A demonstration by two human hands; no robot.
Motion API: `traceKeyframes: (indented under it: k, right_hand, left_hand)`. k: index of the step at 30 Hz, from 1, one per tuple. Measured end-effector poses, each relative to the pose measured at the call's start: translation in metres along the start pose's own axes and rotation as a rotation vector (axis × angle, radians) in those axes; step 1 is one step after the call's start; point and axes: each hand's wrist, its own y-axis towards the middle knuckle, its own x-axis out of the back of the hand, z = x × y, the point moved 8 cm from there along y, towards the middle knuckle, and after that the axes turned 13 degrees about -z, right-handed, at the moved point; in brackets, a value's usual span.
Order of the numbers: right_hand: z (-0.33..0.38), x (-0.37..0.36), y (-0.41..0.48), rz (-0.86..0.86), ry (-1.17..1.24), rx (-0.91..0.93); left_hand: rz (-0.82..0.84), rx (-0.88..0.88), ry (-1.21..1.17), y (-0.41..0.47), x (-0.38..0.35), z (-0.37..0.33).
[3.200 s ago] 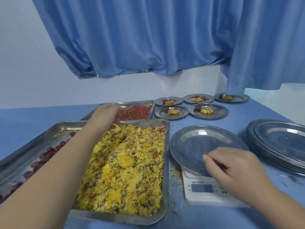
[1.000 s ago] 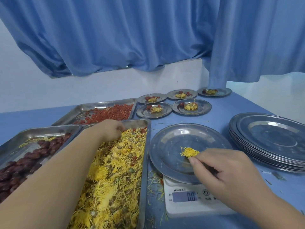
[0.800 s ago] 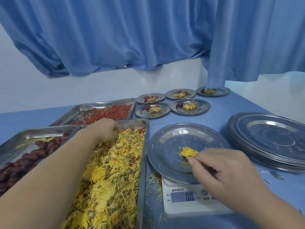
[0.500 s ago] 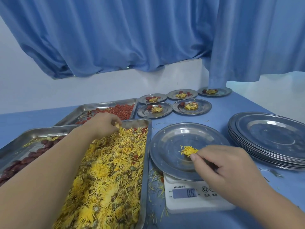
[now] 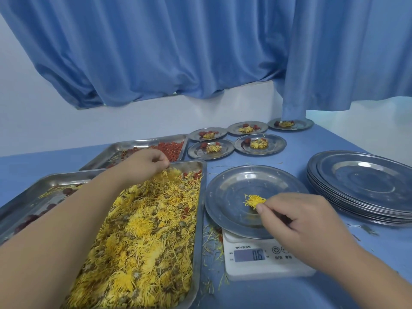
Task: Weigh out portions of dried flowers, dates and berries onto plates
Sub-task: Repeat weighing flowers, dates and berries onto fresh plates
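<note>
head view: the only view, looking down at the bench [image 5: 256, 295].
step: judged to be building the flower share of a fresh portion.
left hand [image 5: 146, 162]: at the far end of the flower tray [image 5: 202, 197], fingers curled, pinching a few dried flowers [image 5: 142, 224].
right hand [image 5: 298, 216]: fingers curled, thumb tip touching the near edge of the flower head [image 5: 254, 200]; whether it pinches petals, i cannot tell.
flower head: lies alone near the middle of the plate [image 5: 231, 190], which sits on the scale [image 5: 263, 270].
display [image 5: 249, 255]: reads 0.6.
doing it well: lift the right hand off the plate before reading; add small pinches and drop them at the centre.
risk: loose petals spill easily; some already lie on the bench beside the scale.
</note>
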Motion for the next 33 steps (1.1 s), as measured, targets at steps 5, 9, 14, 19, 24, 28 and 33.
traceKeyframes:
  k: [5,9,14,19,24,28,33]
  right_hand:
    - [0.000,-0.001,-0.001,0.016,-0.004,-0.001]
    - [0.002,0.000,0.000,0.022,0.012,0.003]
    - [-0.001,0.002,0.002,0.024,-0.007,-0.019]
    - [-0.020,0.017,0.010,-0.058,-0.007,-0.102]
    - [-0.041,0.022,0.010,-0.093,-0.005,-0.184]
    - [-0.040,0.017,0.008,-0.072,-0.004,-0.192]
    - [-0.035,0.011,0.005,-0.037,0.007,-0.155]
  left_hand:
    - [0.129,0.004,0.012,-0.009,-0.016,-0.001]
    - [0.208,0.007,0.021,-0.016,-0.022,-0.003]
    - [0.166,0.000,-0.101,-0.020,-0.016,-0.020]
    - [0.222,-0.098,-0.262,-0.036,-0.027,-0.079]
    - [0.425,-0.209,-0.318,-0.064,-0.062,-0.139]
    - [0.421,-0.256,-0.273,-0.073,-0.085,-0.157]
    - [0.303,-0.302,-0.162,-0.070,-0.085,-0.148]
